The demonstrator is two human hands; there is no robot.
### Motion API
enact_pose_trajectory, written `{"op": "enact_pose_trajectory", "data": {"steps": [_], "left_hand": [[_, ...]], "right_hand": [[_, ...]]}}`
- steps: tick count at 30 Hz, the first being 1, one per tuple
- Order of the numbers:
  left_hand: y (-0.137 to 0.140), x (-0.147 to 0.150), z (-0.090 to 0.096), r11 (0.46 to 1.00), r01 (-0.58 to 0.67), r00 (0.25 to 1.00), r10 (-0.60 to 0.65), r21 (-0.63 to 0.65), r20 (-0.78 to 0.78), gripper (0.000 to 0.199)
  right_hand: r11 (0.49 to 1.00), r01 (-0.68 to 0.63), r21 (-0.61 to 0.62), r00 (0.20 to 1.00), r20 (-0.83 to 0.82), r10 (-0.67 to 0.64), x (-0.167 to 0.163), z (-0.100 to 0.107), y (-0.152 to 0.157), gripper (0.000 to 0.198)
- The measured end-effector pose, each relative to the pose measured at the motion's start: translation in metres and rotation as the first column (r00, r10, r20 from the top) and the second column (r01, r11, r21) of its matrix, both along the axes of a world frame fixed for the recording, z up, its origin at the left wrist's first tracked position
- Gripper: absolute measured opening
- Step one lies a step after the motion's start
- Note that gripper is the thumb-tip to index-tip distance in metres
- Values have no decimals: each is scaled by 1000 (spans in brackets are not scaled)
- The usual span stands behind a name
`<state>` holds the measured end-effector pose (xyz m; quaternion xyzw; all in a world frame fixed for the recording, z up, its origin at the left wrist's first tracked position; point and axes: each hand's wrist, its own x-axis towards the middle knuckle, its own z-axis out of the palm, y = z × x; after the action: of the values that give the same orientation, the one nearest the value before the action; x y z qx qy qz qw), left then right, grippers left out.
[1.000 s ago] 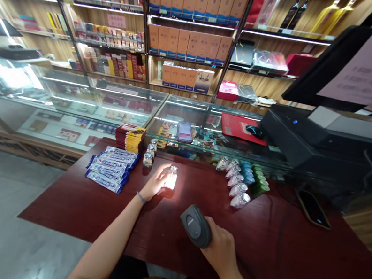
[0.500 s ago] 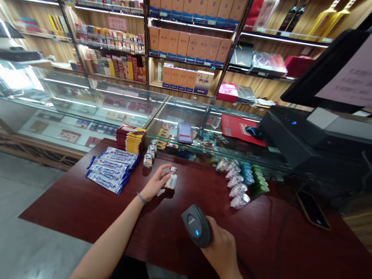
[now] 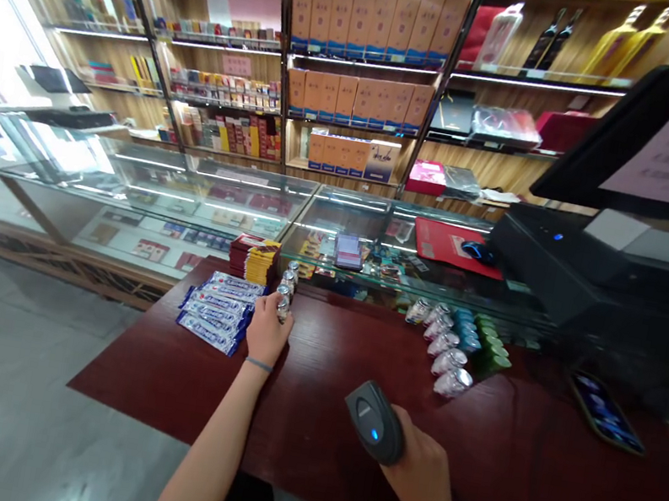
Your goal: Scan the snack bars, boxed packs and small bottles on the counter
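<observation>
My left hand [image 3: 268,332] is closed around a small jar with a silver lid [image 3: 284,293], at the near end of a short row of similar jars [image 3: 290,273]. The fingers hide most of that jar. In my right hand [image 3: 422,464] is a dark grey barcode scanner [image 3: 375,421] with a blue light, held above the dark red counter [image 3: 318,385]. Left of my left hand lie several blue and white packets [image 3: 213,320], and behind them stands a stack of red and yellow packs [image 3: 253,258].
Several pale jars [image 3: 447,362] stand in rows at the right, beside blue ones [image 3: 467,331] and green ones [image 3: 490,345]. A phone [image 3: 607,410] lies farther right. Behind is a glass case [image 3: 216,192] bearing a red mat [image 3: 438,242] and mouse; a monitor [image 3: 622,145] rises at right.
My left hand has moved left with the jar, from the middle of the counter to the row of jars. My right hand still holds the scanner. The view has shifted.
</observation>
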<state>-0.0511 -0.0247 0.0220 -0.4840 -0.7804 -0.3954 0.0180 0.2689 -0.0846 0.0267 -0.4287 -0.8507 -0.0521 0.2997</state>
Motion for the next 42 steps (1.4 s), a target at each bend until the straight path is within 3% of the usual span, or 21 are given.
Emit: {"op": "enact_pose_trajectory", "data": {"steps": [4, 16, 21, 24, 28, 34, 42], "left_hand": [[3, -3, -6, 999, -3, 1000, 4, -47, 6, 39], [5, -8, -16, 998, 49, 999, -48, 33, -26, 48], [9, -8, -23, 980, 11, 988, 20, 199, -154, 66], [11, 0, -27, 941, -11, 982, 75, 339, -175, 64], [10, 30, -27, 861, 208, 968, -112, 465, -226, 42], [34, 100, -27, 791, 538, 842, -519, 291, -147, 42], [116, 172, -38, 752, 600, 769, -636, 272, 59, 50]], "right_hand": [[1000, -2, -13, 1000, 6, 2, 1, -3, 1, 38], [1000, -11, -24, 999, -33, 10, 2, -2, 2, 40], [998, 16, -54, 997, -74, -20, 6, 4, 1, 35], [996, 50, -68, 997, -61, -54, 13, 6, 0, 35], [994, 100, -37, 989, -109, -104, 26, 8, 0, 30], [986, 168, -21, 976, -138, -169, 51, 6, 0, 28], [970, 242, -24, 963, -120, -243, 84, -1, -2, 33]]}}
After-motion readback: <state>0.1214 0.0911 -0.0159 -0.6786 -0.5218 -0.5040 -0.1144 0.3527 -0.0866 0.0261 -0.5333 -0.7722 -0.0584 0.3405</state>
